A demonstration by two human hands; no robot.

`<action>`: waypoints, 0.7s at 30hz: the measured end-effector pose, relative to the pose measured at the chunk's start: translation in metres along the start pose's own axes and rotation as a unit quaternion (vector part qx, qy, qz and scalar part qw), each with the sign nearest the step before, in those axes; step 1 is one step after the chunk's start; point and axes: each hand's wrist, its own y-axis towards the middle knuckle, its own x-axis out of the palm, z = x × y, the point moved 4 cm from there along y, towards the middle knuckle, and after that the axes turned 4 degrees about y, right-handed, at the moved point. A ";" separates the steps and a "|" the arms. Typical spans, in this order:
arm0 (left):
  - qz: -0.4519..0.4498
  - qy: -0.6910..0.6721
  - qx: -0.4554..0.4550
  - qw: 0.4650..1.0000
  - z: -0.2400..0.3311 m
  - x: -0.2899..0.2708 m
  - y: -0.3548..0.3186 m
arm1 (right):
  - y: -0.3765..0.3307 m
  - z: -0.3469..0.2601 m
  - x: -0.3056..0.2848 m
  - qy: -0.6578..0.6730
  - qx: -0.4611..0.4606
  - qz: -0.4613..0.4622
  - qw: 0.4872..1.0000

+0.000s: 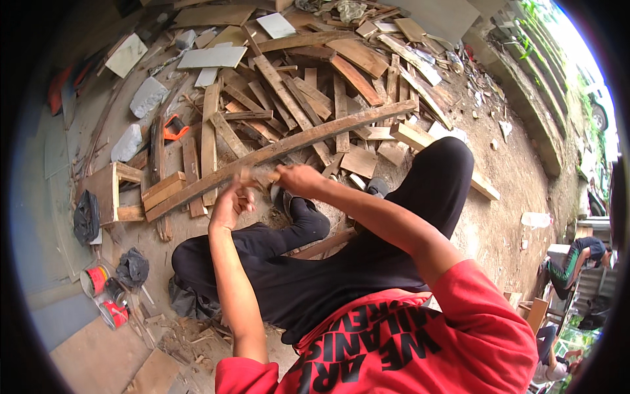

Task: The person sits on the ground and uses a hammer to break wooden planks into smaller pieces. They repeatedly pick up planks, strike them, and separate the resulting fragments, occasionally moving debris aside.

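Note:
I sit on the dirt in black trousers (315, 276) and a red shirt, both hands raised in front of me. My right hand (298, 178) is closed around a small brownish piece, probably wood (260, 176), that sticks out to the left. My left hand (231, 203) is just below and left of it, fingers curled at the piece's end; the piece is too small and blurred to name. Behind the hands a long weathered plank (308, 139) lies diagonally across the ground.
A heap of wooden boards (295, 85) and pale tiles (211, 58) fills the ground ahead. An orange-handled saw (174, 126) lies at the left. Red tins (95, 279) and black bags (86, 217) sit at the lower left. Another person (577, 259) crouches at the far right.

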 end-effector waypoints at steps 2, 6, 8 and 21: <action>0.091 -0.001 0.045 0.995 0.003 -0.020 0.022 | -0.012 0.030 -0.026 0.083 0.092 0.059 0.991; 0.279 0.006 0.078 0.957 -0.013 -0.055 0.065 | -0.029 0.101 -0.052 0.239 0.154 0.250 0.926; 0.339 0.059 0.115 0.932 -0.029 -0.091 0.091 | -0.036 0.116 -0.063 0.325 0.129 0.316 0.882; 0.543 0.490 0.184 0.657 -0.024 -0.132 0.167 | 0.083 0.049 -0.069 0.091 0.002 0.026 0.996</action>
